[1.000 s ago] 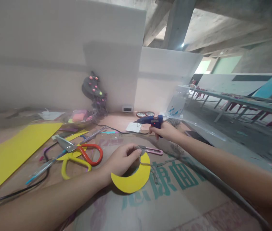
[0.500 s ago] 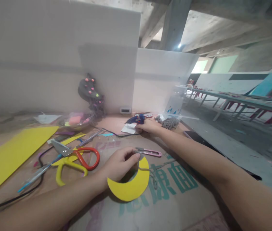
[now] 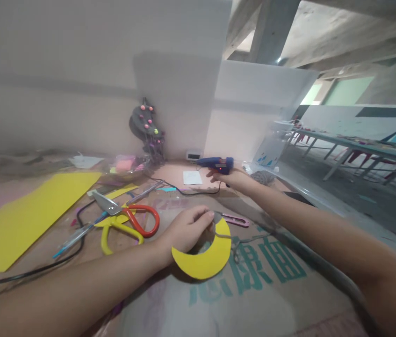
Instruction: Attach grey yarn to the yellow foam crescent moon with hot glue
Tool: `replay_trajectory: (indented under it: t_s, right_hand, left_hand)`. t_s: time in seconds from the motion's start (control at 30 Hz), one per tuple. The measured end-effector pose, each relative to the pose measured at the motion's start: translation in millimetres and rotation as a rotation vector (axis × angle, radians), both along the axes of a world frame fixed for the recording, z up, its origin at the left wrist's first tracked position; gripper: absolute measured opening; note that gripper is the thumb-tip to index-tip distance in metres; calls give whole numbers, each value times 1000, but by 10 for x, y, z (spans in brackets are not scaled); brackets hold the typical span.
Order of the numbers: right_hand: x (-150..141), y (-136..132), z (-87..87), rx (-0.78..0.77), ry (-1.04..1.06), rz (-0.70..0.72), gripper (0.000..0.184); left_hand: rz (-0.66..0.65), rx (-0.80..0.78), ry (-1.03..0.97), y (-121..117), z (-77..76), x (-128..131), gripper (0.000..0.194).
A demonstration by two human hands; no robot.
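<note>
My left hand (image 3: pixel 191 228) pinches the upper tip of a yellow crescent cutout (image 3: pixel 205 264), low over the cardboard-covered table. Grey yarn (image 3: pixel 223 235) crosses the crescent near that tip and trails off to the right. Farther back, my right hand (image 3: pixel 231 178) is closed around a blue glue gun (image 3: pixel 215 164), whose nozzle points left. Below the nozzle lies a small white square (image 3: pixel 192 178). A pink craft knife (image 3: pixel 236 220) rests just beyond the crescent, partly hidden by it.
Left of my hand lie red-handled scissors (image 3: pixel 145 220), yellow-handled scissors (image 3: pixel 120 234) and a large yellow sheet (image 3: pixel 36 220). A black cord (image 3: pixel 198 193) runs across the table. At the back stand a dark ornament with pompoms (image 3: pixel 145 124) and a grey yarn ball (image 3: pixel 263 177).
My right hand has lifted the glue gun off the white square and turned it more level. The left hand keeps its hold on the crescent. The whole view has shifted somewhat.
</note>
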State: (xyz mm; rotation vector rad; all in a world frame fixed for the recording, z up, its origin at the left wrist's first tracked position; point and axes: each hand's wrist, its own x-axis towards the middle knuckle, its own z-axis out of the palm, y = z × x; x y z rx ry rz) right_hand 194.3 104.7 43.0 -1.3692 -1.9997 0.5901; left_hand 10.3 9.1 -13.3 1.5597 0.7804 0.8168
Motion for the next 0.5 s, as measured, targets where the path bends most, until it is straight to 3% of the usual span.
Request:
replay_trajectory:
  t_s: [0.13,0.27,0.4,0.5]
  right_hand:
    - [272,-600,23,57,84,-81,28]
    - [529,-1056,-62,54,13,-77,36]
    - [654,-1246,-225,57,11,24,40]
    - [681,-1285,-355,-65,100,80,38]
  left_hand:
    - [139,64,-47,38,-23,-16,32]
    - [229,208,65,35,15,-55,31]
    - [233,330,215,29,65,-75,32]
    - [209,372,291,26,85,-70,32]
